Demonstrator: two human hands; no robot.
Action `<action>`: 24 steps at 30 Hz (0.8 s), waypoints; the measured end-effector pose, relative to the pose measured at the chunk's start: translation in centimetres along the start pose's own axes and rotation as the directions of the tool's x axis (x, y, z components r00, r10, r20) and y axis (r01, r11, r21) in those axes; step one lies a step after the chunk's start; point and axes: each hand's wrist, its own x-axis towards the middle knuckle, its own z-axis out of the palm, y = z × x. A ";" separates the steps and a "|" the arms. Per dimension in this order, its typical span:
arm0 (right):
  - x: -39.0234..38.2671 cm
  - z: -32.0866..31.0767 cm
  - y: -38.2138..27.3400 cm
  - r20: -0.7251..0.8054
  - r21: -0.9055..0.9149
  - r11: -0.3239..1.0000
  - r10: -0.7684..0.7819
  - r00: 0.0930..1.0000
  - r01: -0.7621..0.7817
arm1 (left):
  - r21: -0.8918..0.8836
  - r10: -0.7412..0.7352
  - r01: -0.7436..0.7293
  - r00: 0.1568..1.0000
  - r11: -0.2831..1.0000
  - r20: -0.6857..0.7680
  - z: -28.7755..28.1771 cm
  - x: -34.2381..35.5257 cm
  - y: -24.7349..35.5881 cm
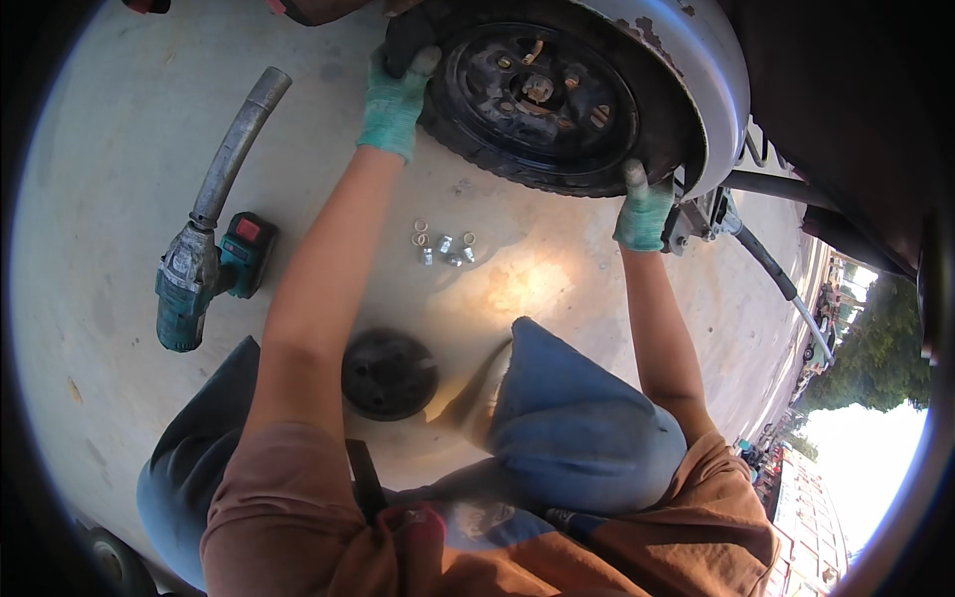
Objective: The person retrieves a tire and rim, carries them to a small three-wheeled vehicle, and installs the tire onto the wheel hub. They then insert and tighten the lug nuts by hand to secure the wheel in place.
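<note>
A black wheel (497, 149) with a rubber tyre and dark steel rim sits under a scuffed silver fender (686, 60). My left hand (396, 99), in a green-and-grey work glove, grips the tyre's left side, thumb on the near face. On the lower right of the tyre, my gloved right hand (645, 211) holds on with its thumb up and its fingers hidden behind. Bare forearms reach forward from my brown sleeves. Below the wheel, several silver nuts (445, 243) and ring washers (420, 239) lie on the concrete.
A green cordless power tool (184, 289) with a curved metal tube (239, 139) lies at left. A black round disc with holes (390, 373) rests between my knees. A jack (701, 217) with a long handle (766, 261) stands beside my right hand.
</note>
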 end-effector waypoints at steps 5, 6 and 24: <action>1.8 -1.1 1.1 0.094 -0.044 0.998 -0.034 0.995 0.038 | -0.096 0.033 -0.032 0.999 0.995 0.006 0.6 0.4 -0.7; 2.0 -1.3 1.2 0.115 -0.028 0.999 -0.029 0.993 0.033 | -0.085 0.035 -0.033 0.999 0.996 0.023 0.5 0.7 -0.7; 0.9 -0.6 2.0 0.095 -0.176 0.967 0.201 0.975 -0.182 | 0.221 -0.183 0.153 0.976 0.963 0.120 1.8 1.6 -1.0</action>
